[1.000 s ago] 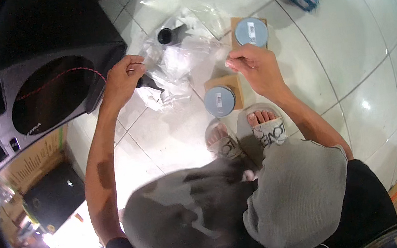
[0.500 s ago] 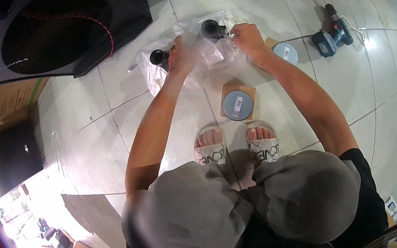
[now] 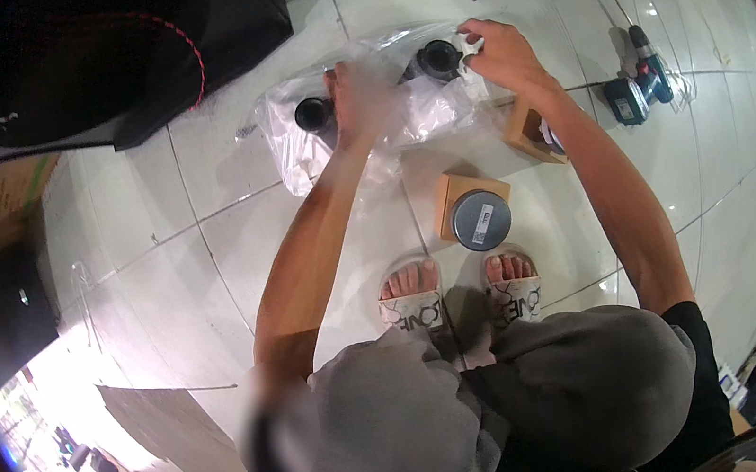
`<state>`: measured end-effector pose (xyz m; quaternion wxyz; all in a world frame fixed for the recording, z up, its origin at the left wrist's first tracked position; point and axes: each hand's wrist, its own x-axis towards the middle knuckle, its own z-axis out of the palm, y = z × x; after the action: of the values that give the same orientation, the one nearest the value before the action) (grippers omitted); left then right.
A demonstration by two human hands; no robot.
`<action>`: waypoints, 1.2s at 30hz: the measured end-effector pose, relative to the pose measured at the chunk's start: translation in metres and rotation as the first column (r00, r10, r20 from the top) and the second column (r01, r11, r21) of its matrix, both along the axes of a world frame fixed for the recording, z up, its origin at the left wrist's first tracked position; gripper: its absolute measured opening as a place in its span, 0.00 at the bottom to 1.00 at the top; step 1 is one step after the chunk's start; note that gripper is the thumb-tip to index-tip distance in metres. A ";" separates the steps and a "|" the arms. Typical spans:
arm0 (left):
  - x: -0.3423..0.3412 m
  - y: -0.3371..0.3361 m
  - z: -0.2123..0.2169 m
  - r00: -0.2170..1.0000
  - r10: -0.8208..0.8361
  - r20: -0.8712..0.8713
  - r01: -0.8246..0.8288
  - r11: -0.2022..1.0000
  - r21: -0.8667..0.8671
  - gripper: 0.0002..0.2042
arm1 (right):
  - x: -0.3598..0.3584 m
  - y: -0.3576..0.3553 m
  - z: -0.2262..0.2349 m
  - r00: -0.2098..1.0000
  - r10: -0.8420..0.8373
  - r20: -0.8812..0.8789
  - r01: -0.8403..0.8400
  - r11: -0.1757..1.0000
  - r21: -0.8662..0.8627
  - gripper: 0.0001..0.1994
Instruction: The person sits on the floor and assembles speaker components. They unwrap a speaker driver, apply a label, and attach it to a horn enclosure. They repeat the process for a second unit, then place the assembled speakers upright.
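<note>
Two black round-mouthed tubes lie on a crumpled clear plastic bag (image 3: 295,166) on the tiled floor: a left tube (image 3: 314,113) and a right tube (image 3: 441,58). My left hand (image 3: 349,106) rests against the right side of the left tube. Blur covers part of that hand, so its grip cannot be made out. Just right of the other tube is my right hand (image 3: 507,57), thumb and fingers apart, fingertips close to the tube and the bag's edge. Nearer my feet, a dark round disc with a label (image 3: 481,220) overlaps a small brown cardboard box (image 3: 455,189).
Another small open box (image 3: 527,132) stands under my right forearm, a round piece partly hidden beside it. A cordless drill (image 3: 640,87) lies at the right. Large black cases (image 3: 245,24) stand at the far left and far edge. A cardboard sheet (image 3: 170,430) lies at lower left.
The view has shifted slightly. The right tube has moved right, away from the left one. My right hand's fingers have spread from a pinch beside it. My left hand stays by the left tube.
</note>
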<state>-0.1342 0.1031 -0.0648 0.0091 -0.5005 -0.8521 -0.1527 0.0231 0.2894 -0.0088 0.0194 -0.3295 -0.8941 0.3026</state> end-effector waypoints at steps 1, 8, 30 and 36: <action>-0.002 0.004 -0.006 0.998 0.048 0.037 -0.049 0.999 0.008 0.11 | 0.000 -0.005 0.003 0.991 0.080 -0.105 -0.085 0.996 -0.039 0.25; -0.001 0.009 -0.021 0.763 -0.055 0.645 -0.280 0.870 0.406 0.20 | -0.011 -0.021 0.009 0.976 0.085 -0.199 -0.091 0.996 -0.022 0.27; 0.003 0.034 0.036 0.932 0.139 0.335 -0.240 0.929 0.283 0.15 | 0.021 0.010 0.121 0.989 0.116 -0.092 -0.074 0.926 0.371 0.23; 0.002 0.049 0.044 0.958 0.101 0.267 -0.131 0.987 0.093 0.15 | 0.038 0.008 0.134 0.996 0.086 -0.028 -0.074 0.953 0.295 0.23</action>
<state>-0.1322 0.1518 -0.0204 -0.0668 -0.4239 -0.8640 -0.2633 0.0611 0.2973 0.1248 0.0738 -0.2802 -0.9412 0.1736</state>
